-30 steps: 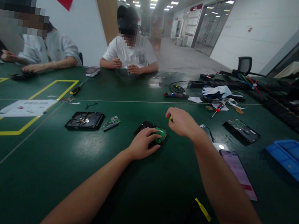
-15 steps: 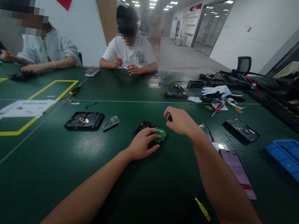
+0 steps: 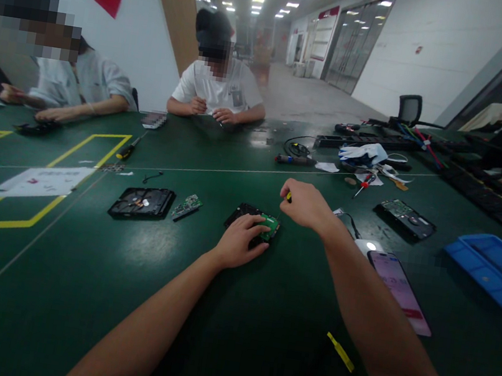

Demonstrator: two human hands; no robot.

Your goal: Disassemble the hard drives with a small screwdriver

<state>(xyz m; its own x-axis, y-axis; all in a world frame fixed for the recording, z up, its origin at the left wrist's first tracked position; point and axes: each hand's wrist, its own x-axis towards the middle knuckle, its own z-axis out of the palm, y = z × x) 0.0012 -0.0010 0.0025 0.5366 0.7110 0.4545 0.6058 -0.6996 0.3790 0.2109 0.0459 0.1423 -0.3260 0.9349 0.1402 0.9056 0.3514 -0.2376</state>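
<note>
A black hard drive [image 3: 243,213] with a green circuit board [image 3: 270,224] on top lies on the green table [image 3: 75,287] in front of me. My left hand [image 3: 240,242] rests on the drive's near edge, fingers curled over it, pressing it down. My right hand [image 3: 305,205] is closed round a small screwdriver [image 3: 287,197] with a yellow and black handle, held upright with its tip at the circuit board's right end.
A second opened drive [image 3: 143,202] and a loose circuit board [image 3: 188,205] lie to the left. A phone [image 3: 400,291] and a blue tray [image 3: 493,271] are on the right, another drive [image 3: 406,216] beyond. A yellow strip [image 3: 340,351] lies near me. Two people sit across the table.
My right hand has shifted slightly on the screwdriver, turning a little at the wrist. My left hand and the drive have stayed put.
</note>
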